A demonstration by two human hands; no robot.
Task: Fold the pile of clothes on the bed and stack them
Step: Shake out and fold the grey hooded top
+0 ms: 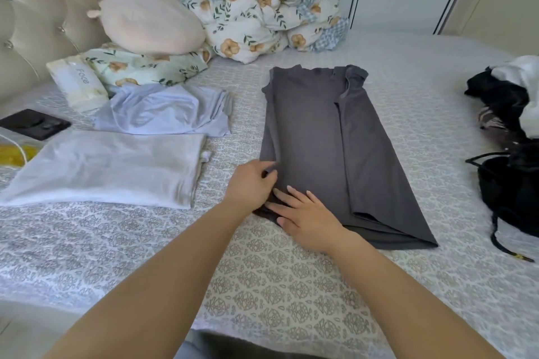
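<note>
A dark grey shirt [326, 148] lies lengthwise on the bed, both long sides folded inward into a narrow strip. My left hand [250, 183] pinches its near left edge with curled fingers. My right hand [306, 213] lies flat on the near left corner of the shirt, fingers straight and pressing the cloth down. To the left, a folded white garment [110, 166] lies flat, and a folded pale blue garment [163, 111] sits just behind it. A heap of black and white clothes [507, 102] is at the right edge of the bed.
A patterned bedspread [291, 285] covers the bed. A pink plush pillow [148, 20], a floral quilt bundle [262, 14] and a tissue pack [78, 81] sit at the head. A dark phone [35, 124] lies far left. A black bag [510, 192] sits at right.
</note>
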